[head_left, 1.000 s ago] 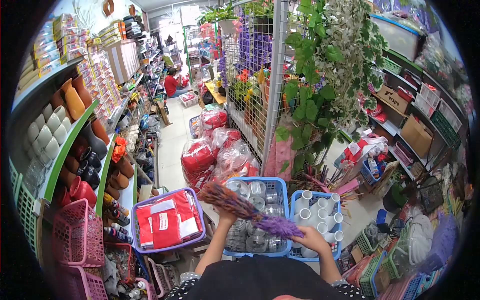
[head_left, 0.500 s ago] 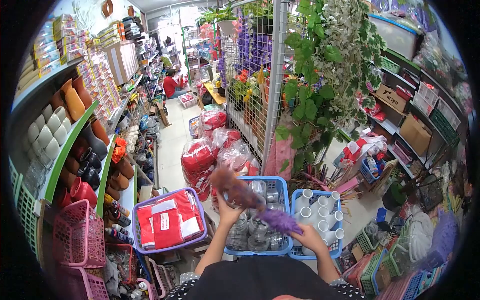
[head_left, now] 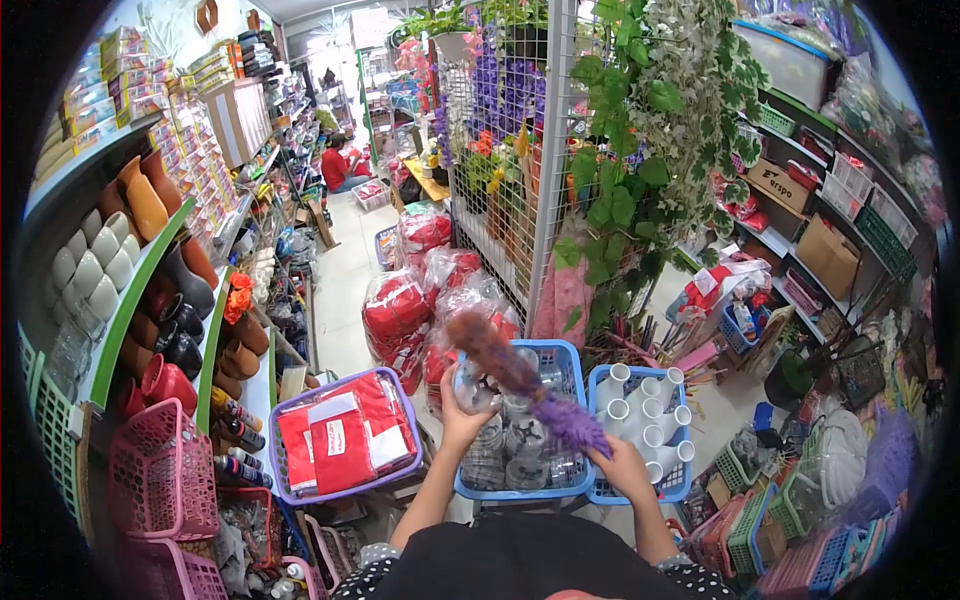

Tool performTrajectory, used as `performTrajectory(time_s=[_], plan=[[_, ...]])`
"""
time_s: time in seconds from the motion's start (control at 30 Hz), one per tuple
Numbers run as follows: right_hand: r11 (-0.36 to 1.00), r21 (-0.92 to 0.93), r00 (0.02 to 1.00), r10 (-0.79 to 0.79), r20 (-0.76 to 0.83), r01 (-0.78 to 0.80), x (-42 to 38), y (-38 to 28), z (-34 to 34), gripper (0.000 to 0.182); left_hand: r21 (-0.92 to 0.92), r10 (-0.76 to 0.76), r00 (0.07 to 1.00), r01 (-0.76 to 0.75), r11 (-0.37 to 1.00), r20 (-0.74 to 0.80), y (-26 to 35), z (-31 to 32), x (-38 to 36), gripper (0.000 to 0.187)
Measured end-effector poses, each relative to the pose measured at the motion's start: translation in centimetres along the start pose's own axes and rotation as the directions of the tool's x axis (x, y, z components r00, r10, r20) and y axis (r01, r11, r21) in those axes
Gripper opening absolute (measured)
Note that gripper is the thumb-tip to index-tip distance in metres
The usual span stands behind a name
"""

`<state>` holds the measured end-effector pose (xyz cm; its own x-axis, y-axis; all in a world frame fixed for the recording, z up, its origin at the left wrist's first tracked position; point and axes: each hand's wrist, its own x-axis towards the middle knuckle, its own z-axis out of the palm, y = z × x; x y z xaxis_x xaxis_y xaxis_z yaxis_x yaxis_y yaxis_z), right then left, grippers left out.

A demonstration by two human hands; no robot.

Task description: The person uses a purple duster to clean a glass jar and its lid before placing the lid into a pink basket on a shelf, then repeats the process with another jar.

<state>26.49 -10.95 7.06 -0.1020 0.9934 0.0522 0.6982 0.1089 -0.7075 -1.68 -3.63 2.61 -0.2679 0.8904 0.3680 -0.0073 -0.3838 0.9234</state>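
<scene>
My left hand (head_left: pixel 462 422) is wrapped around a clear glass jar (head_left: pixel 474 386), held at the left edge of a blue basket (head_left: pixel 523 493). Several more glass jars (head_left: pixel 525 472) stand inside that basket. In my right hand (head_left: pixel 622 466) is a fluffy duster (head_left: pixel 568 420), purple near my fingers and brown toward its far end. The duster slants up and left over the jars, its brown end blurred and beside the held jar. To the right, a second blue basket (head_left: pixel 681 488) holds several white bottle-shaped vases (head_left: pixel 645 408).
On the left, a purple-rimmed basket (head_left: pixel 408 460) holds red and white packets. Red bundles in plastic (head_left: pixel 395 310) lie ahead, beside a wire rack (head_left: pixel 550 170) with hanging greenery. Shelves of vases (head_left: pixel 150 205) line the left. A person in red (head_left: pixel 338 165) sits farther back.
The duster's brown end has moved slightly right, and my right hand is a little farther right. The jar in my left hand shows more clearly now.
</scene>
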Motion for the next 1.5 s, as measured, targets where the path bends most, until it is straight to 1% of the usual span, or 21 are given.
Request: performTrajectory(time_s=[0.13,0.3,0.37,0.57,0.6,0.63,0.7,0.73,0.83,0.9,0.93,1.0,1.03,1.1,1.17,1.2,1.23,1.37,1.43,1.47,1.5], plan=[[0.961,0.252,0.978,0.156,-0.140,-0.118,-0.1,-1.3,1.3,0.037,-0.096,-0.051,0.998,0.053,0.994,0.027,-0.7,-0.2,-0.7,0.103],[0.981,0.181,0.982,0.103,-0.158,-0.073,-1.1,-1.3,1.7,0.036,-0.434,-0.353,0.933,0.348,0.831,0.072,2.1,0.1,-1.0,0.085],[0.992,0.112,0.982,0.082,-0.173,-0.063,-1.5,-1.5,1.9,0.035,-0.410,-0.230,0.972,0.230,0.882,0.051,-2.9,-0.6,-0.7,0.073],[0.969,0.243,0.995,0.061,-0.082,-0.039,-3.7,-0.3,2.5,0.034,0.163,-0.145,0.987,0.133,0.978,0.064,-1.0,-1.0,0.0,0.045],[0.994,0.110,0.998,-0.022,0.064,0.015,-4.0,0.0,2.0,0.035,0.751,0.270,0.922,-0.384,0.537,0.278,-5.0,-2.4,0.4,0.042],[0.996,-0.015,0.972,-0.085,0.217,0.090,-4.4,0.0,1.7,0.035,0.245,0.029,0.998,-0.040,0.969,0.051,-1.7,-0.7,0.6,0.042],[0.994,-0.050,0.983,-0.093,0.156,0.102,-4.3,-0.9,1.9,0.034,0.834,0.059,0.947,-0.307,0.459,0.316,-3.9,-2.0,0.7,0.039],[1.000,0.007,1.000,0.017,0.021,-0.017,-4.1,-1.2,2.1,0.034,0.182,0.000,0.999,-0.008,0.983,0.044,-3.4,-1.2,0.5,0.032],[0.990,0.122,0.973,0.096,-0.208,-0.071,-3.9,-0.7,2.7,0.030,0.160,0.041,0.998,-0.031,0.987,-0.055,-2.0,0.1,0.3,0.030],[0.996,-0.010,0.996,-0.087,0.023,0.087,-4.4,-0.2,2.1,0.028,0.451,0.110,0.976,-0.185,0.873,0.188,-6.2,-2.6,0.1,0.035],[0.997,-0.009,0.996,-0.082,0.023,0.082,-4.6,-0.5,2.0,0.028,0.759,0.510,0.775,-0.571,0.313,0.373,-6.8,-2.2,1.4,0.035],[0.995,-0.092,0.998,-0.047,-0.035,0.043,-4.6,-1.4,1.6,0.028,0.487,0.118,0.988,-0.153,0.860,0.101,-3.3,-1.1,0.2,0.041],[0.995,-0.092,0.998,-0.048,-0.039,0.044,-4.6,-1.6,1.5,0.028,0.216,-0.191,0.976,0.165,0.962,0.108,-0.8,-0.9,0.1,0.045],[0.999,-0.032,0.999,-0.003,-0.051,0.002,-4.1,-1.8,1.2,0.029,0.198,-0.158,0.982,0.135,0.971,0.101,-5.6,-1.6,0.3,0.046],[0.994,-0.061,0.995,-0.095,-0.036,0.093,-4.4,-1.3,1.8,0.029,0.839,0.221,0.907,-0.417,0.349,0.359,-13.4,-3.6,0.2,0.031],[0.995,-0.090,0.998,-0.054,-0.043,0.050,-4.4,-1.7,1.7,0.029,0.838,0.308,0.859,-0.487,0.247,0.408,-12.7,-3.9,-0.1,0.030],[0.993,-0.119,0.998,-0.013,-0.053,0.007,-4.2,-2.0,1.7,0.029,0.388,0.022,0.996,-0.052,0.920,0.083,-1.9,-1.5,0.0,0.027],[0.997,-0.050,0.995,0.063,-0.071,-0.067,-3.5,-2.8,0.9,0.029,0.147,-0.027,0.999,0.030,0.989,-0.028,-3.0,-0.8,0.4,0.039],[0.997,-0.072,0.999,-0.025,-0.037,0.022,-3.8,-2.9,0.8,0.030,0.673,0.058,0.941,-0.281,0.684,0.333,-6.7,-2.5,0.5,0.037],[0.990,-0.091,0.994,-0.109,-0.004,0.108,-4.0,-3.0,0.8,0.031,0.841,0.380,0.877,-0.426,0.335,0.293,-7.5,-2.1,-0.4,0.037],[0.991,-0.089,0.994,-0.105,-0.007,0.104,-3.9,-3.0,1.1,0.031,0.839,0.379,0.876,-0.430,0.334,0.298,-6.4,-1.4,-0.3,0.037]])
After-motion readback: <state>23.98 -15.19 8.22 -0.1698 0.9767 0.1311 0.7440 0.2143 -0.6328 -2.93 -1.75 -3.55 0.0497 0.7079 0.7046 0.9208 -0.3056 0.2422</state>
